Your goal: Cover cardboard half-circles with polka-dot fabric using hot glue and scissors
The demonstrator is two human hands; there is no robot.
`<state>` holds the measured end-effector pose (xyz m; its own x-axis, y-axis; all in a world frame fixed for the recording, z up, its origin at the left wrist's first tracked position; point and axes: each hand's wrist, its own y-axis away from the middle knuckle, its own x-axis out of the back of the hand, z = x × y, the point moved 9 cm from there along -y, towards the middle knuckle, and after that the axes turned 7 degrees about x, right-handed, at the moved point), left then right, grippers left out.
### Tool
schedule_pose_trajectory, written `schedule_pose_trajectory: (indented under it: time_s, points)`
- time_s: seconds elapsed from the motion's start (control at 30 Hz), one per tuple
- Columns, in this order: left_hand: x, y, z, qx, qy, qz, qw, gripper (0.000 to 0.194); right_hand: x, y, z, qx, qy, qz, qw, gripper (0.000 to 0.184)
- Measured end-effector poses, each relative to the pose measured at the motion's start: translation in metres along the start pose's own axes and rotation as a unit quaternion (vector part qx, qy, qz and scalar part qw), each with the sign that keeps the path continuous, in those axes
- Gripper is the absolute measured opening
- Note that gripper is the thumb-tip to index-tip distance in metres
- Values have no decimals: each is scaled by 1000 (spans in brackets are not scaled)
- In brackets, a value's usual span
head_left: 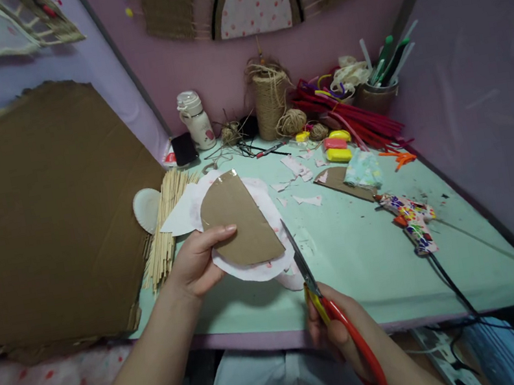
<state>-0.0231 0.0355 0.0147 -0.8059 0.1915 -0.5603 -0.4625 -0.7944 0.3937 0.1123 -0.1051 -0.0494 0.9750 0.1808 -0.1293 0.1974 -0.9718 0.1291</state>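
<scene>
- Left hand [202, 259] pinches cardboard half-round [239, 225] and white sheet [251, 273]: light, board likely stiff, sheet limp; curved edge suits gripping.
- Right hand [344, 319] grips scissors [304, 267].

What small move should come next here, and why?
I'd suggest bringing the scissors in the right hand to the white material's edge to trim it: that material sticks out past the cardboard half-disc, the left hand holds both together, and the blades point up beside them.

Cardboard half-disc [239, 221]: brown, tilted
White fabric [255, 273]: pink-marked, jutting from behind the half-disc
Scissors [334, 308]: red-and-yellow handles, blades beside the fabric
</scene>
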Motion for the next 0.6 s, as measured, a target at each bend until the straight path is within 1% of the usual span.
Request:
schedule_pose_trajectory:
  time_s: [0.13, 0.3, 0.4, 0.5, 0.6]
  points:
    - [0, 0, 1, -4, -11, -1, 1000, 63, 1, 1, 5, -17, 0, 5, 1000, 76]
    - [3, 1, 2, -2, -5, 18, 1000, 65, 4, 2, 9, -25, -10, 22, 999, 75]
    - [4, 1, 3, -1, -2, 31, 1000, 66, 2, 3, 10, -25, -16, 15, 999, 73]
    - [5, 2, 4, 2, -2, 43, 999, 66, -2, 2, 5, -11, -29, -1, 1000, 72]
    - [1, 2, 3, 7, -1, 33, 999, 66, -5, 0, -4, 6, -45, -16, 999, 74]
